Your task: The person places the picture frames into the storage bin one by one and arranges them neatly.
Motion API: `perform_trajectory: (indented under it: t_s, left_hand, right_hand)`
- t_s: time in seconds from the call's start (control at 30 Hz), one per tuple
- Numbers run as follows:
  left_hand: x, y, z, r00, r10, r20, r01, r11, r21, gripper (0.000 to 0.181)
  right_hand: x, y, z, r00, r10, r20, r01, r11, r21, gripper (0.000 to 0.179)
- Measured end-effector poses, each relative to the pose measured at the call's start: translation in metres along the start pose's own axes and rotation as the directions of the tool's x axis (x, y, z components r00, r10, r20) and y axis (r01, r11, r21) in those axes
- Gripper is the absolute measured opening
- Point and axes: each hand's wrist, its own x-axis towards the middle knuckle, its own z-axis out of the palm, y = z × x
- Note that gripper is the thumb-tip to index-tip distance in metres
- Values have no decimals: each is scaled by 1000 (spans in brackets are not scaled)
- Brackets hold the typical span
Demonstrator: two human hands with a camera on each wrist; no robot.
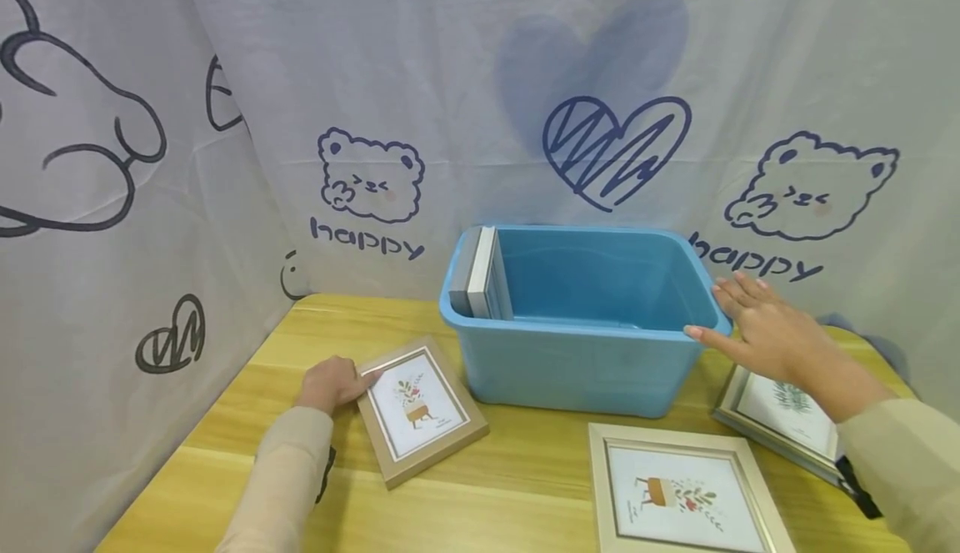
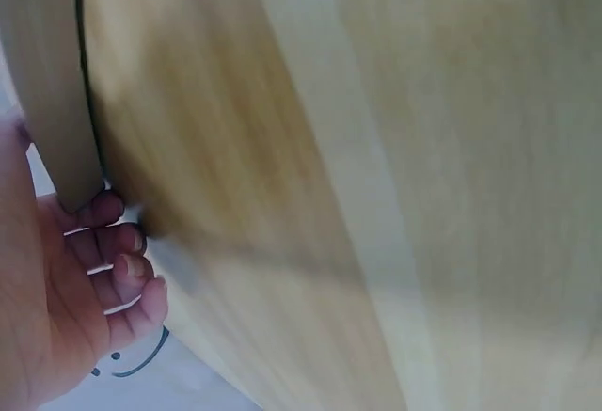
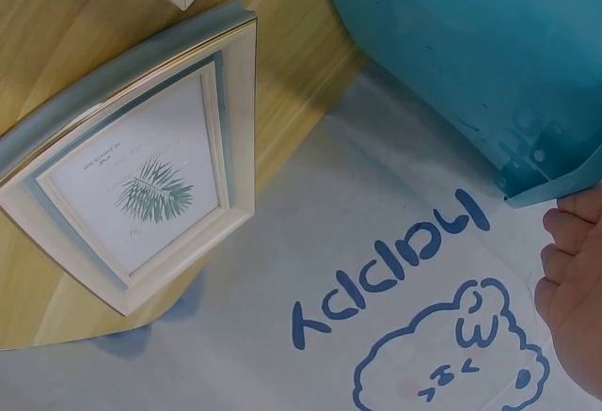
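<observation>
A tan picture frame (image 1: 423, 411) with a potted-plant print lies at an angle on the table, left of a blue plastic bin (image 1: 570, 369). My left hand (image 1: 330, 382) holds this frame by its upper left edge, thumb on top; in the left wrist view its fingers curl at the frame's edge (image 2: 52, 82). At the bin's right end, my right hand (image 1: 780, 340) rests on the rim with fingers extended and thumb over the front corner. Several grey and white frames (image 1: 480, 273) stand upright inside the bin, against its left wall.
A cream picture frame (image 1: 682, 495) lies at the table's front right. Behind it, partly under my right forearm, is a frame with a green leaf print (image 1: 783, 407). A printed cloth (image 1: 480, 77) hangs behind the wooden table (image 1: 360, 311) and along its left side.
</observation>
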Motion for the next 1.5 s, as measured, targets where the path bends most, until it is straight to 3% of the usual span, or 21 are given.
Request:
perform_trajectory:
  t_s: [0.17, 0.57, 0.73, 0.9, 1.0, 1.2, 1.5]
  left_hand:
    - [-3, -1, -4, 999, 28, 15, -28, 999, -29, 54]
    - [-7, -9, -8, 999, 27, 32, -20, 982, -190, 54]
    - [-8, -8, -5, 998, 57, 39, -51, 989, -136, 52]
    - [-6, -2, -3, 987, 159, -2, -159, 987, -12, 57]
    - [-4, 1, -1, 977, 213, -25, -212, 977, 38, 50]
    - [-1, 3, -1, 972, 232, -30, -230, 971, 60, 36]
    - [2, 4, -7, 973, 225, -54, -224, 974, 28, 43]
  right_hand:
    - [0, 0, 1, 1000, 5, -3, -5, 1000, 3, 88]
    - [0, 2, 0, 1000, 10, -9, -10, 1000, -8, 88]
    - [0, 2, 0, 1000, 12, -6, -12, 1000, -10, 88]
    - [0, 2, 0, 1000, 11, -9, -11, 1000, -10, 88]
    - [1, 2, 0, 1000, 8, -12, -8, 1000, -10, 87]
    - [2, 1, 2, 1000, 5, -13, -5, 1000, -4, 87]
    - [2, 2, 3, 1000, 2, -11, -2, 1000, 0, 87]
